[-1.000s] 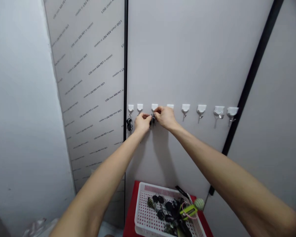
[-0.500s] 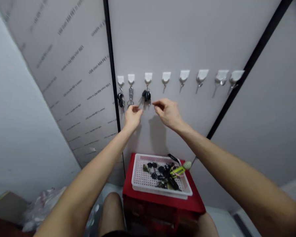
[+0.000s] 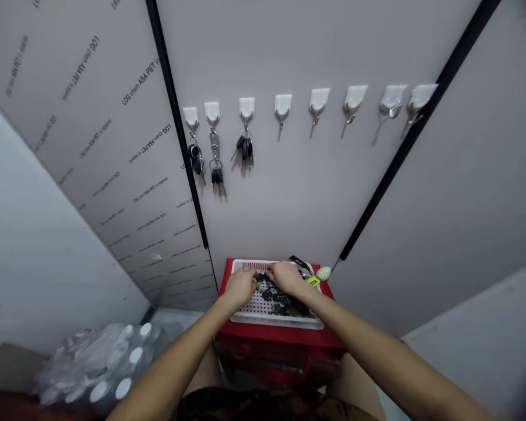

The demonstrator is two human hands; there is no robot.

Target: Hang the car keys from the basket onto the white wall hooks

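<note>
Both hands are down in a white perforated plastic basket (image 3: 274,321). My left hand (image 3: 241,286), fingers curled closed, is at the left side of a small dark bunch of keys (image 3: 262,277). From the other side my right hand (image 3: 286,277) pinches at the same bunch; its fingertips are partly hidden. More black-headed keys (image 3: 269,294) lie in a pile below and right of them. On the wall panel above, three key bunches hang from white hooks: one on the far left (image 3: 196,158), one with a long clasp (image 3: 218,175), and a third (image 3: 245,147).
Several white hooks (image 3: 283,105) without keys continue to the right. The basket stands on a red box (image 3: 272,334) between my knees. A yellow-green item (image 3: 314,281) and a pale ribbed ball (image 3: 323,273) stick out at its right. Plastic-wrapped bottles (image 3: 109,362) stand lower left.
My hands have left the keys on the third hook, which now hang freely, and moved down into the basket. The view has tilted downward.
</note>
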